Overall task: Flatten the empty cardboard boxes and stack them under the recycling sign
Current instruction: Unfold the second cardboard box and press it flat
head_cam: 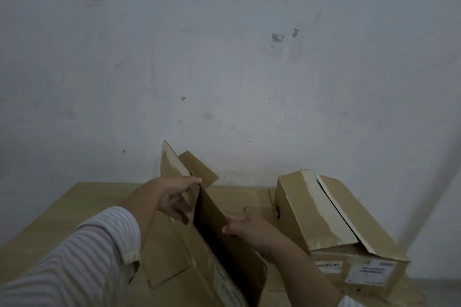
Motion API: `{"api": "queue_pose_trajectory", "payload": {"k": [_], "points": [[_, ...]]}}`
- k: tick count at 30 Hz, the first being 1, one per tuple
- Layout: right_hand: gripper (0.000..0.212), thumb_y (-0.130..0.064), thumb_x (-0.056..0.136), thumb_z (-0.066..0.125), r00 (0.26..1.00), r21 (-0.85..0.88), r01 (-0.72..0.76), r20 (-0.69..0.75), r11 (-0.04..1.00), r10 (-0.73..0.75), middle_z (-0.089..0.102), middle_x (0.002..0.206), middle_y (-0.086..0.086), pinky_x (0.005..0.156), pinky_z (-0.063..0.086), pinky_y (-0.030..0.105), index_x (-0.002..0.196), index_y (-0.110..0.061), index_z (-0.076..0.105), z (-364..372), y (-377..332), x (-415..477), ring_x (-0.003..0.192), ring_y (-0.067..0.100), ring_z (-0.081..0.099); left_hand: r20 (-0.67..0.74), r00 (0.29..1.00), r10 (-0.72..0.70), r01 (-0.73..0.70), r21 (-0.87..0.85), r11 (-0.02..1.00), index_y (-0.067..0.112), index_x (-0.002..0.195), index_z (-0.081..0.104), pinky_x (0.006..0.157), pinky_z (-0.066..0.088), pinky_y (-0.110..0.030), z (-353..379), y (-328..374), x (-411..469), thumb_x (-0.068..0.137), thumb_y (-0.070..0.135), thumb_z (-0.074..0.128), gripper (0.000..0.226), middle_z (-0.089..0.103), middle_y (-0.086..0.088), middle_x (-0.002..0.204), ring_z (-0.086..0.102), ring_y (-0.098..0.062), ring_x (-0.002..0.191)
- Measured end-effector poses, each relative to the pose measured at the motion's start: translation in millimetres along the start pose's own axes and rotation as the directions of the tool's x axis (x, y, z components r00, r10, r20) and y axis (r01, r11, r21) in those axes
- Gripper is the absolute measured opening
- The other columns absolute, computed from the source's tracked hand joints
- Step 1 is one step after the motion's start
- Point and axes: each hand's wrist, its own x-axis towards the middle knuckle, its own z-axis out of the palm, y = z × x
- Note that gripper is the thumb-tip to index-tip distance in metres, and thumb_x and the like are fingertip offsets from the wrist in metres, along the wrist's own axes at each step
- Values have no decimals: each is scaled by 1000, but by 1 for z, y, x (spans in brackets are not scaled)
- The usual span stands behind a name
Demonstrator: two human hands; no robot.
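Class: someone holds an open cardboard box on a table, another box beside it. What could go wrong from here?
The left hand and right hand grip raw edges of the open brown cardboard box; a slip could cut fingers. The taped brown cardboard box sits near the right edge of the wooden table; a knock might topple it.

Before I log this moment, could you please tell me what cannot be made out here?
Head view:
- Labels on the right box: print too small, blurred.
- Inside of the held box: dark, shadowed by its walls.
- Near end of the held box: cut off by bottom edge.
- Recycling sign: outside the frame.
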Motion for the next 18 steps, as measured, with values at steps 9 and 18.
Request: {"api": "queue_pose_trajectory", "payload": {"k": [9, 18], "points": [[35, -24, 92, 52, 996, -74, 90, -3, 993, -90, 67, 102, -14, 62, 39, -2, 125, -31, 60, 14, -4, -3, 72, -3, 51, -105, 994, 34, -44, -91, 995, -4, 110, 37, 79, 57, -54, 30, 13, -13, 97, 12, 33, 21, 60, -29, 99, 67, -46, 91], [37, -43, 92, 51, 986, 4, 78, -146, 997, -76, 64, 125, -1, 92, 49, 30, 121, -25, 65, 29, 3, 4, 110, 15, 59, -227, 956, 188, -257, -329, 909, -9, 118, 46, 43, 56, -43, 42, -1, -24, 93, -4, 32, 29, 58, -24, 101, 61, -37, 73]]}}
